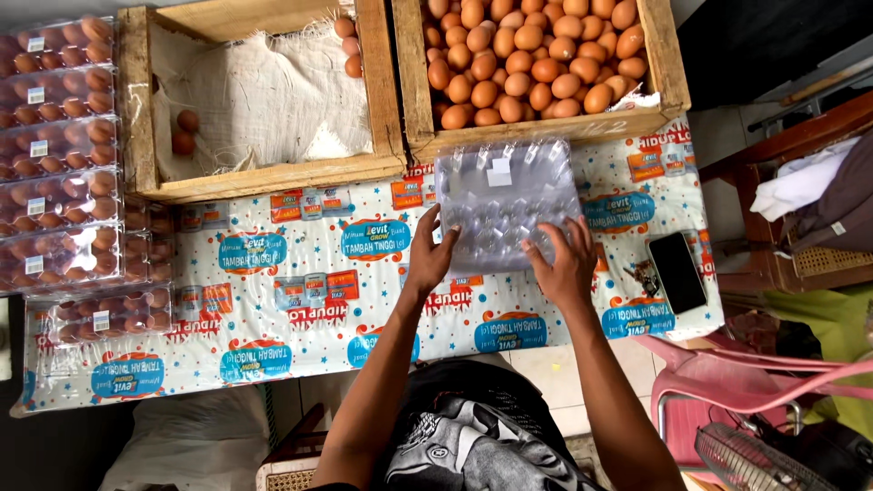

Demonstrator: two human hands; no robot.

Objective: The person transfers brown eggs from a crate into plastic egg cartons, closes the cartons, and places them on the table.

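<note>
Empty clear egg carton [503, 202] is being held flat on the table [300, 309], below the full egg crate [536, 64]; left hand [429, 259] and right hand [566, 264] fingers gripping its near edge. Thin plastic is likely being flexed; slipping, cracking possible.

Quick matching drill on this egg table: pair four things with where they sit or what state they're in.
1. Clear tray
2. Right crate
3. Left crate
4. Phone

a. nearly empty, a few eggs
b. flat at the table's right end
c. empty, held by the left hand and right hand
d. heaped with brown eggs

Pairs: 1-c, 2-d, 3-a, 4-b
</note>
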